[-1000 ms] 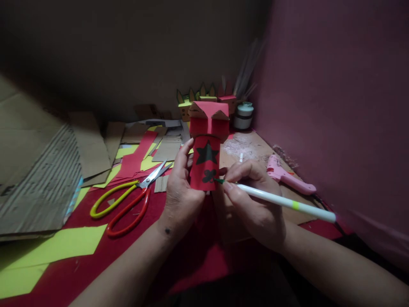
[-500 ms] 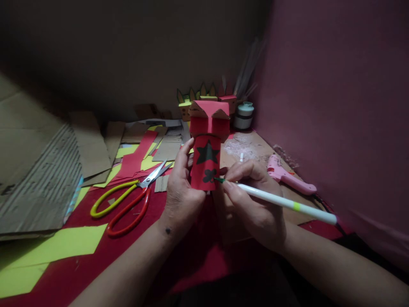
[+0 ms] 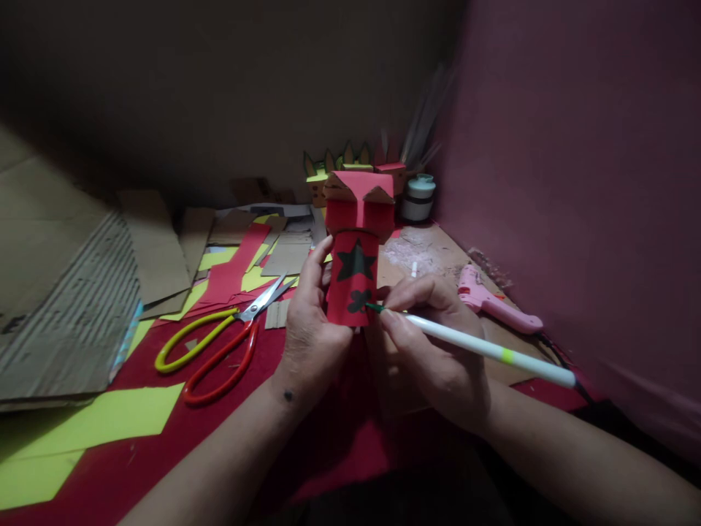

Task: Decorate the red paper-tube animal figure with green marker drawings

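Note:
A red paper-covered cardboard figure (image 3: 339,288), with a boxy top and a rounded lower body, stands upright in my left hand (image 3: 312,325). My fingers wrap its left side and lower edge. On its front are a dark star and, below that, a dark flower-like shape. My right hand (image 3: 432,336) pinches a white felt-tip marker (image 3: 465,337) with a green tip and a yellow-green band. The tip meets the right side of the flower shape. Left of my left hand lie open scissors (image 3: 249,314) with one yellow and one red handle.
A pink glue gun (image 3: 496,303) lies on a cardboard sheet at right, beside the pink wall. Behind are a lidded jar (image 3: 420,197) and several small eared boxes (image 3: 318,183). Cardboard scraps (image 3: 288,252), red paper (image 3: 235,270) and yellow paper (image 3: 104,420) cover the left.
The marker tip has shifted very slightly left and up against the flower shape. A little more of the shape's right side looks dark. My left hand and the figure hold still.

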